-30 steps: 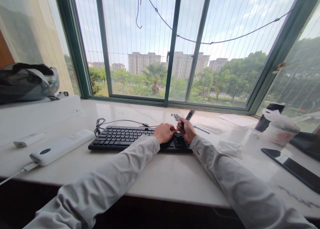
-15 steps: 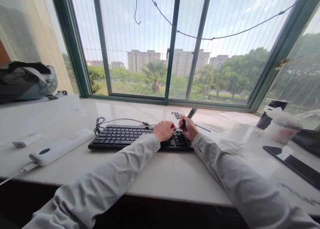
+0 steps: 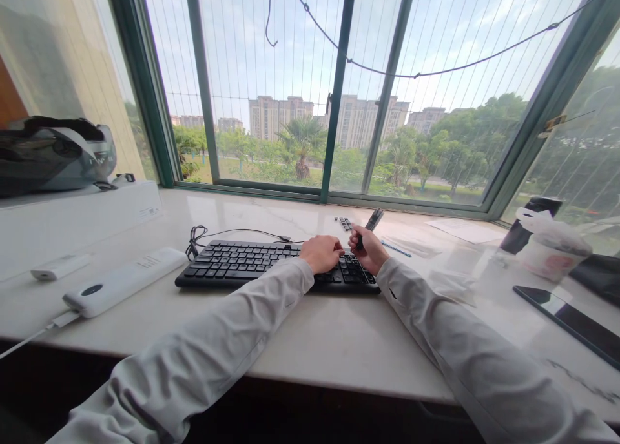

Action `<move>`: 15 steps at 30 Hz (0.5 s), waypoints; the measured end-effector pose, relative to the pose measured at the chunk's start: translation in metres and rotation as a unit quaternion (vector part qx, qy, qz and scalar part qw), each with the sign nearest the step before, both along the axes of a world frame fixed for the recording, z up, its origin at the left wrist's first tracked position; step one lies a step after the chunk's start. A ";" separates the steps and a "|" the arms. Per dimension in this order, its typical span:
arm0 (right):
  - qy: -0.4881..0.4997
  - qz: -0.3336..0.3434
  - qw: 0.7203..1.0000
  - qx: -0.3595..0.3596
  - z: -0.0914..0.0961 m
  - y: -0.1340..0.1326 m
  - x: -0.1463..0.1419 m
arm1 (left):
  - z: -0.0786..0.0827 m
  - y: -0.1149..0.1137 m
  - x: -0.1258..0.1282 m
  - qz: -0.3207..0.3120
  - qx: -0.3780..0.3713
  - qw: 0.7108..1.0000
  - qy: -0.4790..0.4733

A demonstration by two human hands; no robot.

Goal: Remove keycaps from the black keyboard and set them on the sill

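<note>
Clamping dark tool in right hand, over right part of black keyboard on white table. Resting left hand just beside, with bunched fingers; cannot tell if pinching something. Could perhaps slip and poke left fingertips, because of working so close.

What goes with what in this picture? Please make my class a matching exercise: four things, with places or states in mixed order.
Things:
1. Black keyboard
2. Right hand
3. Long white device
4. Dark phone

Places or states:
A. Joined to a white cable
B. Flat at the picture's right edge
C. Partly covered by the left hand
D. Gripping a dark tool

Pairs: 1-C, 2-D, 3-A, 4-B
</note>
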State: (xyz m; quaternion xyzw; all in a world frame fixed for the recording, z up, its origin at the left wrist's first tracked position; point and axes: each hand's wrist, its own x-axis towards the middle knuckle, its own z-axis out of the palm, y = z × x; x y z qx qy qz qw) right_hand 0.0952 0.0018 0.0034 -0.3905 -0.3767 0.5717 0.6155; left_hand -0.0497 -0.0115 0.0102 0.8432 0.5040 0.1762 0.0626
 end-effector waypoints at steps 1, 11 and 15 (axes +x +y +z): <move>-0.002 -0.003 1.000 -0.002 0.000 -0.001 0.000 | 0.001 -0.001 0.000 -0.001 -0.005 1.000 0.001; -0.028 -0.024 0.999 -0.005 -0.002 0.000 -0.003 | 0.003 -0.001 -0.001 -0.003 -0.019 1.000 -0.001; -0.041 -0.033 0.999 0.005 -0.005 0.002 -0.005 | 0.003 0.000 -0.002 -0.008 -0.022 1.000 0.005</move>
